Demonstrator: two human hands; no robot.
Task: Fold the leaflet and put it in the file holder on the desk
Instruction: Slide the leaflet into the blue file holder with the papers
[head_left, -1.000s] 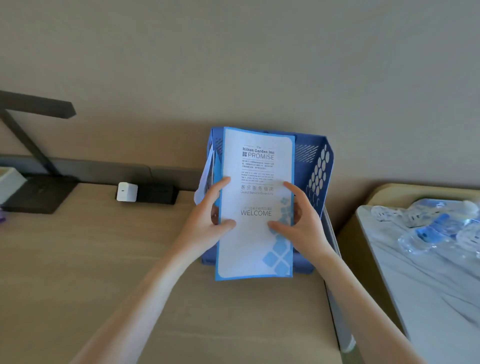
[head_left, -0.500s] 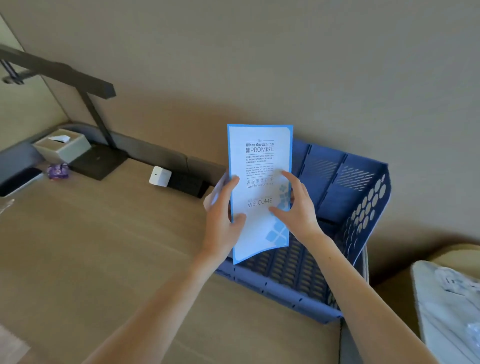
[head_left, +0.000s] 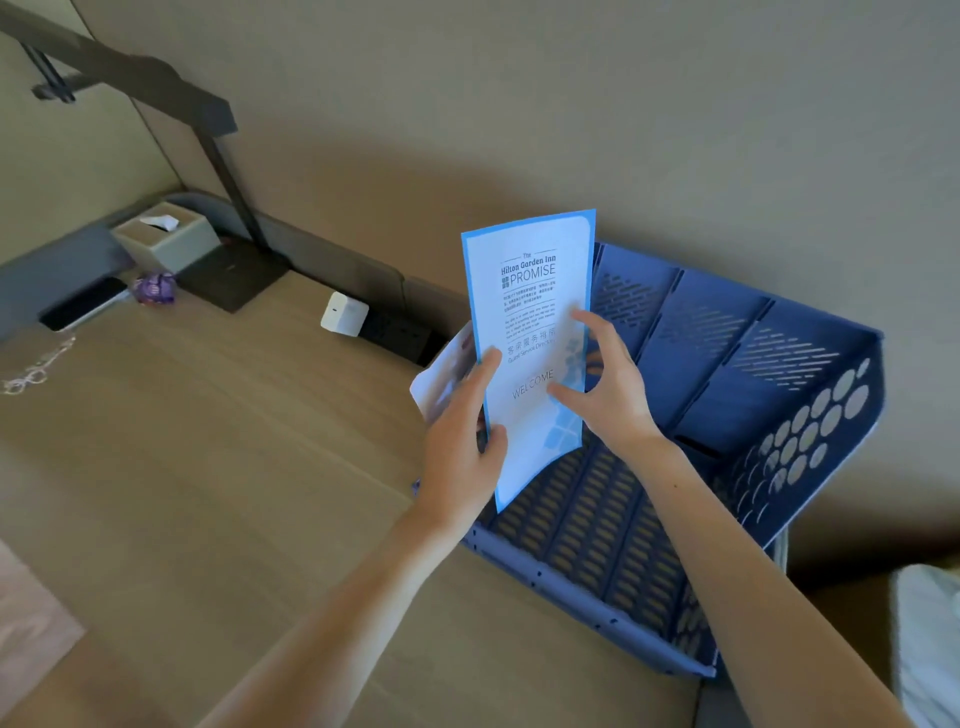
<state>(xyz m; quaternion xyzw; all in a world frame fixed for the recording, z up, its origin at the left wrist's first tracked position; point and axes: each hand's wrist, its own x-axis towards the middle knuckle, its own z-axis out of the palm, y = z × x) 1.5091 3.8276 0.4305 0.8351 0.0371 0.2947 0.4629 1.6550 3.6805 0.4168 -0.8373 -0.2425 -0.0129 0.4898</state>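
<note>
A white leaflet with a blue border stands upright over the left end of the blue slotted file holder, which lies on the wooden desk against the wall. My left hand grips the leaflet's left edge, thumb on the front. A folded flap sticks out behind that hand. My right hand pinches the right edge with thumb and fingers. The leaflet's lower corner hangs just above the holder's slotted floor.
A white charger plugs into a black power strip at the wall. Further left stand a dark desk lamp, a tissue box and a purple wrapped item. White bedding shows at the lower right, past the desk edge.
The view has swung left and closer, so the holder now sits to the right. The leaflet has stayed in both hands and tilted slightly, its lower end nearer the holder's floor.
</note>
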